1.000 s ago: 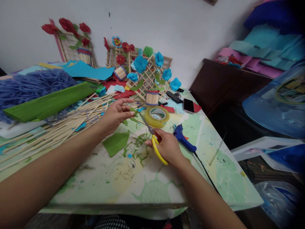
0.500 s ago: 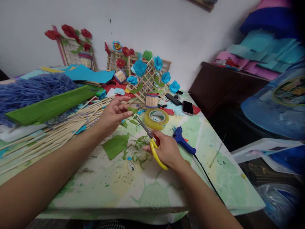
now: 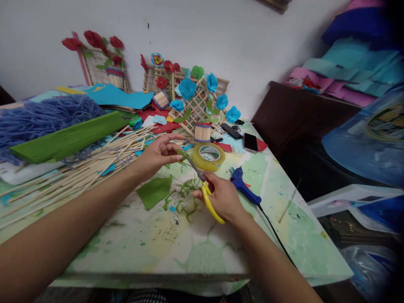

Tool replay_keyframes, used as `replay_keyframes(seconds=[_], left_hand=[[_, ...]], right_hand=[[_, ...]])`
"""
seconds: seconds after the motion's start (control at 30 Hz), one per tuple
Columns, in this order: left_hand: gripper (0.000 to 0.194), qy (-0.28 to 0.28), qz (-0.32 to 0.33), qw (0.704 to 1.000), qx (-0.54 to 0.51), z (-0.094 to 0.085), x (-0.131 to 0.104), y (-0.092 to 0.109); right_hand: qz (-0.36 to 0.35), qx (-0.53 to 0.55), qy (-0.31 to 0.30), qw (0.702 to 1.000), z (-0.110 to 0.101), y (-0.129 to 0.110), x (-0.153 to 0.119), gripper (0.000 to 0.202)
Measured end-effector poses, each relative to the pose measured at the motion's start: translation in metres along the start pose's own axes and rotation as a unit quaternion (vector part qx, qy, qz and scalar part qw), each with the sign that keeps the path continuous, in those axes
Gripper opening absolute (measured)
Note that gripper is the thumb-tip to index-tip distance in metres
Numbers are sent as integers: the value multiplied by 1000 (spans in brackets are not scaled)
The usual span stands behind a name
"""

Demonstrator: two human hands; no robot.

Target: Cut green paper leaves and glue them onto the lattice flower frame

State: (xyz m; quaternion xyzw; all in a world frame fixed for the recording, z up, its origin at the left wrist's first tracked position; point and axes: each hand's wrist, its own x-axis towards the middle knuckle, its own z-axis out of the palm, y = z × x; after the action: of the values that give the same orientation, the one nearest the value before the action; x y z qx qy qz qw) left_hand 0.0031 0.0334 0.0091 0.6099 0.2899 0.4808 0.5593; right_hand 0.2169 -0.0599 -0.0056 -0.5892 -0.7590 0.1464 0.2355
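Between the thumb and fingers of my left hand (image 3: 162, 152) is pinched a small piece of green paper (image 3: 181, 152). My right hand (image 3: 221, 194) grips a pair of yellow-handled scissors (image 3: 211, 205), whose blades reach up and left to the paper's edge. Below the blades lie thin green paper trimmings (image 3: 186, 191). A larger green paper piece (image 3: 154, 192) rests flat on the table to their left. Just behind the scissors sits a roll of yellowish tape (image 3: 208, 156). Most of the held piece is hidden by my fingers.
A blue glue gun (image 3: 244, 187) with a black cord lies right of my right hand. Bamboo sticks (image 3: 85, 172) spread out on the left, beside blue strings (image 3: 53, 120). Behind stand a stick lattice (image 3: 197, 105) with blue paper flowers and a phone (image 3: 250, 142).
My left hand has shifted slightly and turned the green paper piece against the scissors, so less of it shows. My right hand stays nearly in place. The whole view has moved a little.
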Motion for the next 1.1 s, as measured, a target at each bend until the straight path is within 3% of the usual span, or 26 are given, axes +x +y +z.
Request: replay_keyframes(seconds=[0.4,0.7,1.1], left_hand=[[57,11,-1,1000,-1,1,0,3],[52,57,-24,998,-18,7,-3,-5],[53,53,-14,996,-76,20,-8,-2]], right_hand=[[17,10,9,1000,2,1,2,32],[63,-4,31,998,-1,1,3,30],[4,4,18,1000,-3,-5,-1,44]])
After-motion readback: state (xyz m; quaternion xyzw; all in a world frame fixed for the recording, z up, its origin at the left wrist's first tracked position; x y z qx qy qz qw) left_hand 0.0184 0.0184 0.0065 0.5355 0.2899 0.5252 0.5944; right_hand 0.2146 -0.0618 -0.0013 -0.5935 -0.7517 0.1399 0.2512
